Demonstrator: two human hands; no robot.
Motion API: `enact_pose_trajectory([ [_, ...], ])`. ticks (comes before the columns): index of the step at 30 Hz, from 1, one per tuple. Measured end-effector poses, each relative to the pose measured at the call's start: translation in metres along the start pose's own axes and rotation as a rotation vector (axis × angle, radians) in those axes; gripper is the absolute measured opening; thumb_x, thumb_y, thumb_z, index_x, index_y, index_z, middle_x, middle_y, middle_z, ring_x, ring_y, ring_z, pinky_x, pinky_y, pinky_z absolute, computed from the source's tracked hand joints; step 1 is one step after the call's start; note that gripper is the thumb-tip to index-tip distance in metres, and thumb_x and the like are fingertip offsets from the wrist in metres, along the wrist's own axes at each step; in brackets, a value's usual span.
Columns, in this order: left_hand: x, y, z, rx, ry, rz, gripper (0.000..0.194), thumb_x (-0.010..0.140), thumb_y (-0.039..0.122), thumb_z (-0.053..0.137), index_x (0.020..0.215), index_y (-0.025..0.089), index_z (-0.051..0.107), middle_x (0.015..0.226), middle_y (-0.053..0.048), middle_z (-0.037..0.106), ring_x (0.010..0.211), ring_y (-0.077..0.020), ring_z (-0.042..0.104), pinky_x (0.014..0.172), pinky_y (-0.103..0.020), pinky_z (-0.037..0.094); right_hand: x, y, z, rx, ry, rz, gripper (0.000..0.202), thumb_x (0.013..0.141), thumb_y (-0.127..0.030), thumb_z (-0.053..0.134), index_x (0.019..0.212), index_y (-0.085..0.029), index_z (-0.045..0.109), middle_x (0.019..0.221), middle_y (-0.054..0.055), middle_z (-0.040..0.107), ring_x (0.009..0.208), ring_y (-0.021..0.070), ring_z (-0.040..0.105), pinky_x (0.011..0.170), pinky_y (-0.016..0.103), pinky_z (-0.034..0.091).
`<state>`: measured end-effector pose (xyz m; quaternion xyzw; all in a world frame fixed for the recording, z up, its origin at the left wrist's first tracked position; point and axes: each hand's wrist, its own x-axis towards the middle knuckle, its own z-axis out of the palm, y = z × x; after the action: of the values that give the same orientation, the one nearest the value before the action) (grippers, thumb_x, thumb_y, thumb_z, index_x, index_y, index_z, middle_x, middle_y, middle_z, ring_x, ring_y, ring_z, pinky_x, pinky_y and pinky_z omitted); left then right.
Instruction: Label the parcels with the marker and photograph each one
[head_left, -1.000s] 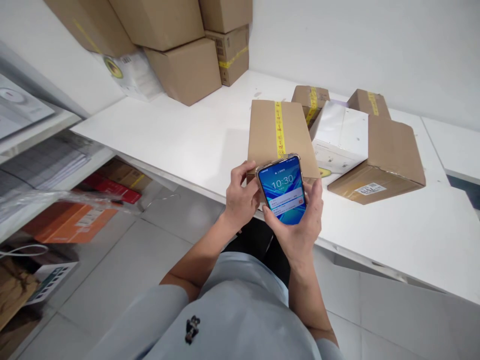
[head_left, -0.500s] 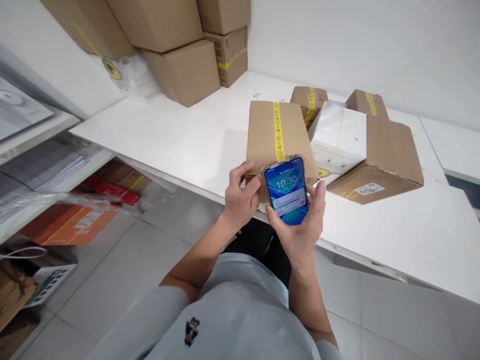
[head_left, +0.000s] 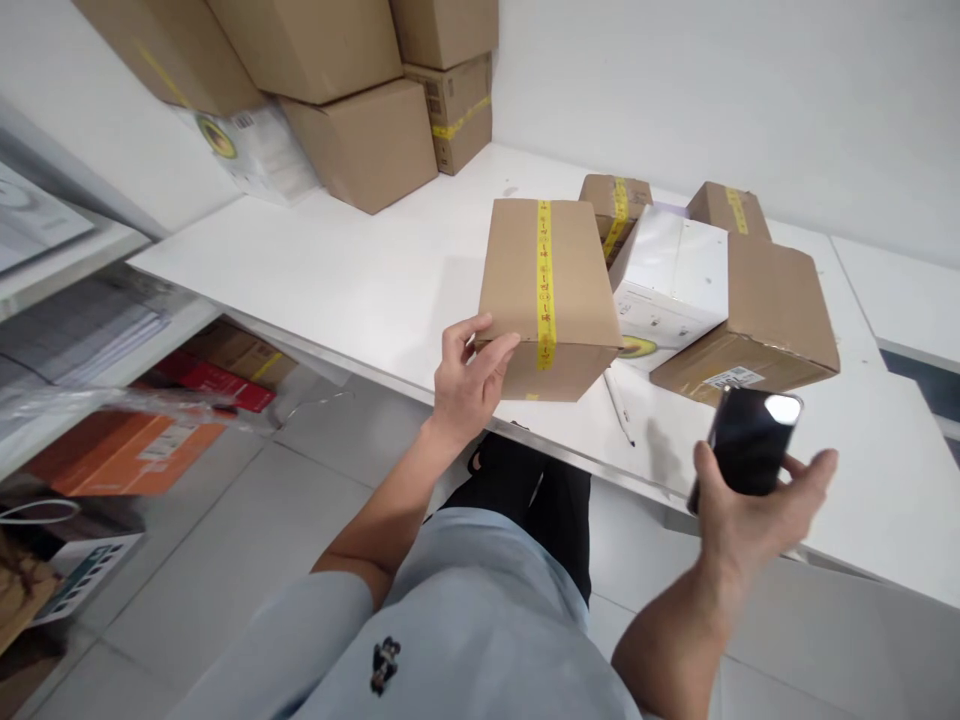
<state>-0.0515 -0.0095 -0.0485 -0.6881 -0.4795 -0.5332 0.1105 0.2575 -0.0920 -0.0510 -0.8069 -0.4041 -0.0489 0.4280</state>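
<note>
Left hand (head_left: 469,385): on carton's (head_left: 581,290) corner, grip unclear
Right hand (head_left: 757,530): fingers holding smartphone (head_left: 754,455), counter's (head_left: 360,290) front edge
Screen (head_left: 746,430): dark, glare

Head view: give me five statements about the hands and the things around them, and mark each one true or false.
1. The right hand holds a phone. True.
2. The phone's visible face shows a lit clock. False: it is dark, with a bright reflection near one corner.
3. A pen lies on the white table. True.
4. The left hand is on the white box. False: its fingers are at the near left corner of the front yellow-taped box.
5. The white box stands between the front yellow-taped box and a brown box with a label. True.
</note>
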Motion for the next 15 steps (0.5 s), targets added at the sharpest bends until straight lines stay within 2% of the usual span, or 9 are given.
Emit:
enact_pose_trajectory([
  [3,0.004,-0.01,0.0,-0.025,0.0,-0.006,0.026,0.102,0.034,0.046,0.109,0.024,0.068,0.12,-0.01,0.053,0.116,-0.0179,0.058,0.093,-0.035,0.058,0.023,0.054,-0.011,-0.114,0.014,0.132,0.098,0.05,-0.058,0.088,0.137,-0.032,0.052,0.108,0.015,0.061,0.115,0.0492,0.058,0.09,0.064,0.046],
  [6,0.006,-0.014,0.001,-0.066,-0.002,-0.007,0.026,0.102,0.034,0.045,0.11,0.025,0.068,0.122,-0.01,0.053,0.118,-0.019,0.058,0.095,-0.036,0.057,0.038,0.096,-0.016,-0.124,0.021,0.194,0.096,0.044,-0.057,0.09,0.13,-0.033,0.055,0.103,0.014,0.058,0.117,0.0537,0.055,0.087,0.065,0.042],
  [7,0.007,-0.014,0.002,-0.07,-0.003,-0.002,0.025,0.102,0.032,0.046,0.11,0.025,0.068,0.122,-0.009,0.053,0.118,-0.019,0.058,0.094,-0.036,0.057,0.042,0.104,-0.016,-0.147,-0.019,0.214,0.097,0.044,-0.057,0.089,0.13,-0.032,0.054,0.104,0.015,0.057,0.118,0.0565,0.054,0.087,0.067,0.041],
  [10,0.008,-0.012,0.002,-0.068,-0.001,0.037,0.021,0.101,0.026,0.049,0.112,0.025,0.067,0.123,-0.01,0.052,0.116,-0.0179,0.059,0.092,-0.033,0.058,0.051,0.114,-0.017,-0.221,-0.128,0.291,0.101,0.043,-0.054,0.089,0.132,-0.027,0.051,0.105,0.018,0.056,0.121,0.0628,0.049,0.087,0.073,0.037],
  [12,0.009,-0.011,0.001,-0.056,0.003,0.061,0.02,0.1,0.023,0.05,0.112,0.024,0.066,0.123,-0.01,0.052,0.115,-0.0173,0.059,0.089,-0.032,0.059,0.058,0.117,-0.017,-0.249,-0.17,0.331,0.099,0.043,-0.052,0.089,0.131,-0.027,0.05,0.101,0.017,0.056,0.124,0.0634,0.046,0.089,0.075,0.035],
  [15,0.01,-0.01,-0.002,-0.034,-0.005,0.065,0.021,0.099,0.022,0.05,0.113,0.024,0.066,0.123,-0.01,0.052,0.115,-0.0176,0.06,0.088,-0.031,0.06,0.071,0.124,-0.013,-0.26,-0.167,0.439,0.085,0.039,-0.049,0.09,0.115,-0.03,0.058,0.094,0.016,0.058,0.127,0.0621,0.044,0.088,0.077,0.033],
])
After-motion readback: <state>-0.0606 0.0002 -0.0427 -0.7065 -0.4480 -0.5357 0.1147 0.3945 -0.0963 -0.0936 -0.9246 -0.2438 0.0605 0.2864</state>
